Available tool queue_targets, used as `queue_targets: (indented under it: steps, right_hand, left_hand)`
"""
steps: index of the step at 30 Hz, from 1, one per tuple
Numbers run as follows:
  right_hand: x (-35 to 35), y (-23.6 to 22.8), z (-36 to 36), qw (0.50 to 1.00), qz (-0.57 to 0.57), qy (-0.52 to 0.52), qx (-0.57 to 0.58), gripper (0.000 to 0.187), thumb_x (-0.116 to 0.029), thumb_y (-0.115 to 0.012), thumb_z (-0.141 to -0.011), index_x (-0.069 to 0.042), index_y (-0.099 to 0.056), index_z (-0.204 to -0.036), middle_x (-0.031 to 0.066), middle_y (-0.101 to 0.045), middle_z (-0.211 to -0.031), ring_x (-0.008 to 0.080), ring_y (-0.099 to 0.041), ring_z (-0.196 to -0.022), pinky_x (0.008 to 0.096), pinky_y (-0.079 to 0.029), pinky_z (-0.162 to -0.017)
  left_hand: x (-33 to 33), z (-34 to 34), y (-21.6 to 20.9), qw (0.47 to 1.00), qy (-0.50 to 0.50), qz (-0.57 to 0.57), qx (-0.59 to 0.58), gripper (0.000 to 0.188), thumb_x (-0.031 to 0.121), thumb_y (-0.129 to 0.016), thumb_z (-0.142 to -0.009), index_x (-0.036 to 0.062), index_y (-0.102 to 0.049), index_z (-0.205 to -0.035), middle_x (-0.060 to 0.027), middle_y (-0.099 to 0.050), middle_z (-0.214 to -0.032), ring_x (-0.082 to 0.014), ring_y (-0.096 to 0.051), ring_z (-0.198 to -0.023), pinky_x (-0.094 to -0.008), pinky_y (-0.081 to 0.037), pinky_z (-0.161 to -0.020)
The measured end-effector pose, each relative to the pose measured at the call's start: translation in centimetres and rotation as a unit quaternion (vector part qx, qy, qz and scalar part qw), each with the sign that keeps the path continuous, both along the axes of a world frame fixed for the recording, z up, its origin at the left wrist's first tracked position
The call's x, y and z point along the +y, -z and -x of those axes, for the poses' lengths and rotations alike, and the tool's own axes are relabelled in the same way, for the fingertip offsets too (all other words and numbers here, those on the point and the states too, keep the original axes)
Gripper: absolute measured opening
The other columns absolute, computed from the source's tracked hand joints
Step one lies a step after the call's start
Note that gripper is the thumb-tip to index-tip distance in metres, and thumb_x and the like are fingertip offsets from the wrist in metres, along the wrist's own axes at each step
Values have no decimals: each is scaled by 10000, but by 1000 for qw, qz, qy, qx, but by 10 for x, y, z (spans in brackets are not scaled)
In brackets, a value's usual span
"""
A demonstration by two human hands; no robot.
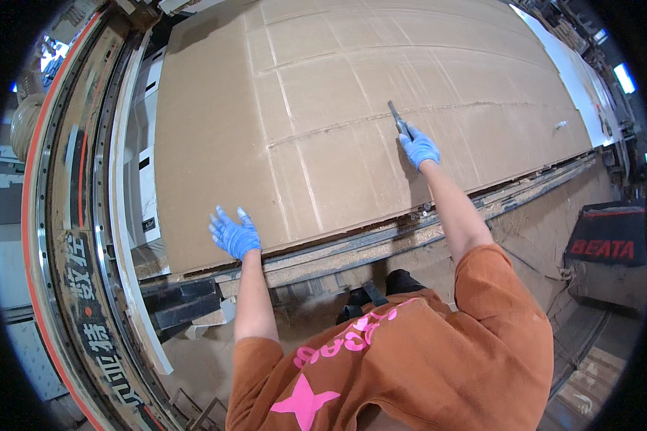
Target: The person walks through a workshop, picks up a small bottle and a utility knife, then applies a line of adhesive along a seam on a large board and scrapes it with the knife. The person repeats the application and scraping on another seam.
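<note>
While the person leans over a wide brown board [216, 129], the right hand [418, 149], in a blue glove, is closed around the handle of a slim dark tool [397, 118]; the fingers are wrapped tight, and the tool's tip points away from the body and rests on the board's surface, right at a thin cut line that runs across the sheet from left to right; whether the tip sits inside that line or just beside it cannot be told. The left hand [233, 233], also in a blue glove, holds nothing; its fingers are spread wide and it lies flat on the board close to the near edge, well apart from the right hand. Several more thin lines cross the board, some lengthwise and some crosswise, marking it into rectangles. The board lies on a machine bed; a dusty metal rail [381, 241] runs along its near edge, just past the left hand, with sawdust packed along it. To the left a curved metal frame [57, 215] with an orange stripe bends down the side of the view; beside it stand white panels [147, 179] on edge. At the lower edge shows the person's orange shirt [424, 352] with pink print; at the far right sits a dark box [607, 244] with red lettering.
</note>
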State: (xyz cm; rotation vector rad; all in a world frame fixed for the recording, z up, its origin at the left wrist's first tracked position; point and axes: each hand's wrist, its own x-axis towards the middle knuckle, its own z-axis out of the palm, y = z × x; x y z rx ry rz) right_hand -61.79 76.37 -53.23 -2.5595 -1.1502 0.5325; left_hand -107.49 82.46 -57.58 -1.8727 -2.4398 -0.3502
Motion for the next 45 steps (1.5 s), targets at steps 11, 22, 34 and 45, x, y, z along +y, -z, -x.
queue_targets:
  steps: [11,22,34,45]
  right_hand:
    - [11,16,-43,996,-82,23,40,561,-516,-519,-877,-220,-505,-1353,163,-594,-1247,366,-565,-1138,446,-448,-961]
    - [-3,14,-58,997,-30,72,14,536,-467,-547,-879,-229,-499,-1357,159,-581,-1272,355,-561,-1151,444,-442,-970]
    - [-44,-15,-46,979,80,-91,-166,549,-382,-498,-927,-278,-335,-1440,209,-651,-989,351,-652,-953,496,-502,-817]
    - [-27,-14,-46,992,92,-6,-89,532,-449,-411,-925,-261,-382,-1422,164,-690,-981,351,-661,-914,479,-497,-796]
  left_hand:
    - [5,-3,-2,1000,2,12,23,640,509,-427,-946,154,-320,-1467,-155,-319,-1507,-362,-310,-1375,-497,-238,-1120]
    - [1,-3,3,1000,1,5,24,626,507,-419,-951,148,-341,-1458,-144,-311,-1515,-351,-299,-1383,-476,-234,-1127]
    - [19,-91,-3,993,117,21,4,668,519,-465,-917,142,-348,-1457,-198,-279,-1512,-383,-248,-1398,-527,-145,-1145]
    - [15,-119,1,993,116,18,-1,667,522,-444,-926,150,-333,-1469,-178,-255,-1530,-378,-231,-1407,-536,-117,-1151]
